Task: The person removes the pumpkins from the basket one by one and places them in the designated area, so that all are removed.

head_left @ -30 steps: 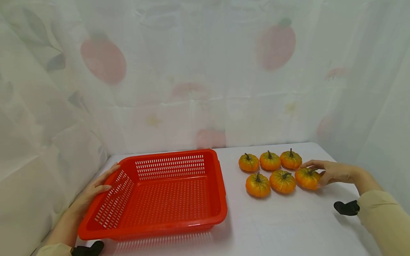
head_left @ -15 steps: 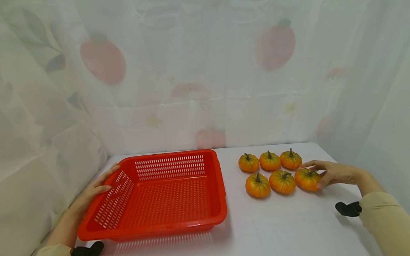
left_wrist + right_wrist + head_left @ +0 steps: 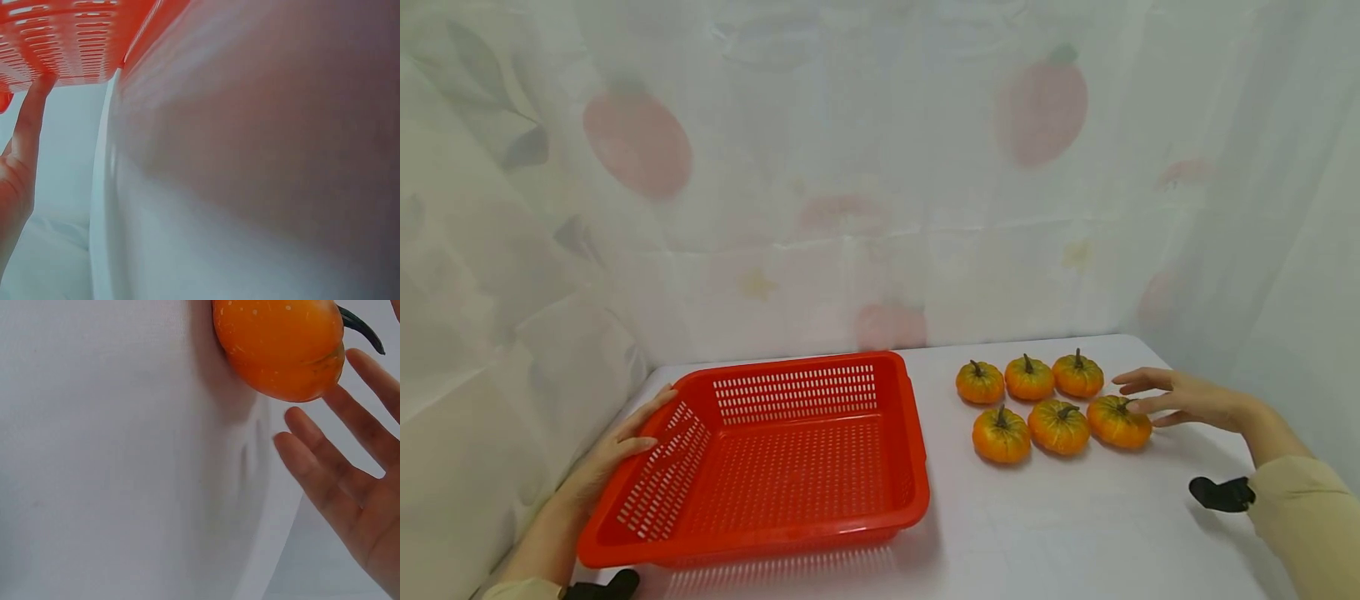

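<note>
since a second ago the right hand (image 3: 1180, 398) has let go of the nearest small orange toy pumpkin (image 3: 1118, 422). from the left: the left hand (image 3: 606, 454) rests flat-fingered against the red slotted plastic basket (image 3: 775, 458); six pumpkins sit in two rows on the white table (image 3: 1060, 525); right fingers spread, just beside it.

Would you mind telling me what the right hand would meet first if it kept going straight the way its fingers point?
Most likely the nearest pumpkin: the right hand is open beside it, fingers aimed at it, a small gap showing in the wrist view.
</note>
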